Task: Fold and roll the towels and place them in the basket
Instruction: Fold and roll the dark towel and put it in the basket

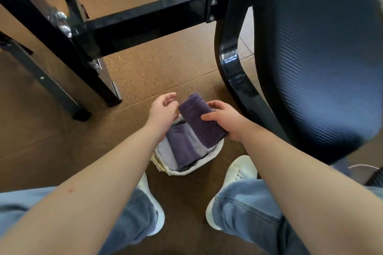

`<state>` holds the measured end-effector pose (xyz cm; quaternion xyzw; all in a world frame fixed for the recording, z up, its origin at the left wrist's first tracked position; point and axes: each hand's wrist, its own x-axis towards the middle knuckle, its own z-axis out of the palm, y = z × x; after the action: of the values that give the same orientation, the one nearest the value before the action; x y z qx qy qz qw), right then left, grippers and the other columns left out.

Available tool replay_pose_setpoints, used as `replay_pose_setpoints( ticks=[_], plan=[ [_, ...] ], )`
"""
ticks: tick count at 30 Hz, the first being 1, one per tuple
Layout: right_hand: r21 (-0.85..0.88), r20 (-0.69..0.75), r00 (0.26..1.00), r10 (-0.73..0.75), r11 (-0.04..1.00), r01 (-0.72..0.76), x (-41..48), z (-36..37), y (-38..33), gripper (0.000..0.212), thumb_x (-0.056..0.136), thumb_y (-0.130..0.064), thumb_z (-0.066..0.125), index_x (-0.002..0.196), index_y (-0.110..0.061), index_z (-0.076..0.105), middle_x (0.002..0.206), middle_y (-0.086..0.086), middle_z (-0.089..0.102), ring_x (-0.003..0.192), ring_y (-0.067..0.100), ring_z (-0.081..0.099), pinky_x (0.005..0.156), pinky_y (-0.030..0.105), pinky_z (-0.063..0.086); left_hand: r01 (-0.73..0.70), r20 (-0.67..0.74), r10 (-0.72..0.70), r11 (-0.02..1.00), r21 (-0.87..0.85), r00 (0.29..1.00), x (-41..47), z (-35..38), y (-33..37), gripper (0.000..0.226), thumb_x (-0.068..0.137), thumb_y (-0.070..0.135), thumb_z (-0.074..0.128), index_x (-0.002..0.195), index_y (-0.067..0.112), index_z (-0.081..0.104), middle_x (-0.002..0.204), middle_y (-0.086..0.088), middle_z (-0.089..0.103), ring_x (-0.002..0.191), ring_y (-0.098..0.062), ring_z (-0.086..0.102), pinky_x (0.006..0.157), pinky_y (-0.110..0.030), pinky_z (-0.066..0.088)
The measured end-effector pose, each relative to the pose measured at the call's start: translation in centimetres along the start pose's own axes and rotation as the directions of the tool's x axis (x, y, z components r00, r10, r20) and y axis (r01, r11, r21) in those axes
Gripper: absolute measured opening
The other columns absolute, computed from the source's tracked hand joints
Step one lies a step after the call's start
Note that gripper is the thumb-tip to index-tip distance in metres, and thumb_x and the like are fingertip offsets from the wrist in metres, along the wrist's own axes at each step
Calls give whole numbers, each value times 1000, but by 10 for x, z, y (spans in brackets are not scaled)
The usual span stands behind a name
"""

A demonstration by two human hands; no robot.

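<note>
Chair point(310, 58) crowds right; basket point(215, 151) nearly full.

We counted one basket point(216, 150). Inside the basket we made out three towel rolls: two pale lilac rolls point(165, 152) point(196, 144) and one dark purple roll point(182, 149). One more roll, the held roll point(199, 120), was above the basket. Over it were two grips, the left grip point(163, 109) and the right grip point(226, 123). Near the basket stood two white shoes point(159, 216) point(240, 170) and one chair point(310, 58).
</note>
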<state>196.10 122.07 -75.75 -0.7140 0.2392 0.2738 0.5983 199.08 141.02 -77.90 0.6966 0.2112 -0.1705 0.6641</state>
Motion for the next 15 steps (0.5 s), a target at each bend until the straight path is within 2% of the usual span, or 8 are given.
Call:
replay_pose_setpoints(
  ticks=[2,4,6,8,11,15],
  plan=[
    [-85,-58,998,6,996,-11,16,3,15,36,87,-9,76,118,-23,64,110,3,71,110,24,67,98,43,55,-2,-40,10,983,184,999,11,-4,-25,24,90,18,58,109,33,63,109,4,65,103,-19,66,96,-44,57],
    [-166,-81,996,21,986,-35,30,5,30,34,88,-11,73,117,-27,61,103,-4,68,107,21,65,95,37,54,-14,8,12,927,374,1000,11,-6,-44,26,91,16,59,110,32,63,112,3,66,108,-20,65,99,-38,54],
    [-236,-75,996,55,969,-71,45,9,45,35,91,-13,66,119,-32,60,107,-2,67,109,22,64,96,37,53,-66,98,12,820,568,995,7,-6,-62,33,95,11,59,122,29,64,121,1,64,114,-19,62,99,-33,50],
    [-255,-67,995,71,963,-86,58,15,56,38,93,-11,62,119,-38,58,115,-2,65,115,23,62,100,41,53,-142,195,1,692,708,981,7,-6,-79,39,95,18,60,131,31,62,133,3,60,124,-20,58,108,-41,48],
    [-234,-74,996,55,970,-71,74,25,70,49,96,-9,59,135,-37,52,125,-7,56,121,16,52,111,46,46,-236,313,-80,491,839,946,10,-4,-96,49,97,28,61,145,31,51,153,3,46,140,-22,43,120,-44,34],
    [-261,-14,999,49,964,-51,88,38,88,56,99,-11,57,146,-40,46,138,-5,52,131,19,45,115,42,37,-280,331,-112,326,903,937,14,-5,-115,70,97,39,62,158,24,31,167,-2,22,151,-26,22,125,-40,18]
  ],
)
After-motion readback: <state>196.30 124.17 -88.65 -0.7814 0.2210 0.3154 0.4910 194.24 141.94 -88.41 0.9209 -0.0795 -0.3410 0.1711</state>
